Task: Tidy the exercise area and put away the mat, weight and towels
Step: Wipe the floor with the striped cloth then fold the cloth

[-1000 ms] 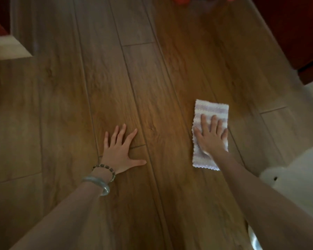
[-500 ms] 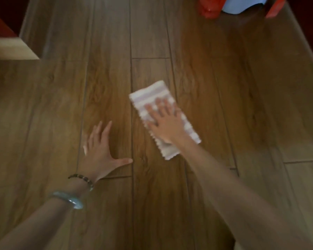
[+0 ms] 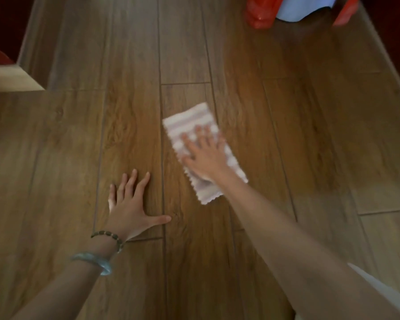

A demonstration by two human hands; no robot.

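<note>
Folded striped towel (image 3: 189,121) looks soft n light, prob slides easy on the wood floor (image 3: 309,135); right hand (image 3: 206,155) flat on it w/ fingers spread, left hand (image 3: 131,209) splayed empty on the floor, so I'd pinch 1 short edge.

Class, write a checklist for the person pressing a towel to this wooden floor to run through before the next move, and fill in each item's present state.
1. The right hand lies flat on the towel: ok.
2. The towel lies flat on the floor: ok.
3. The left hand is braced on bare floor, apart from the towel: ok.
4. The red object is well clear of the towel: ok.
5. The floor is dry under the towel: cannot tell.
</note>
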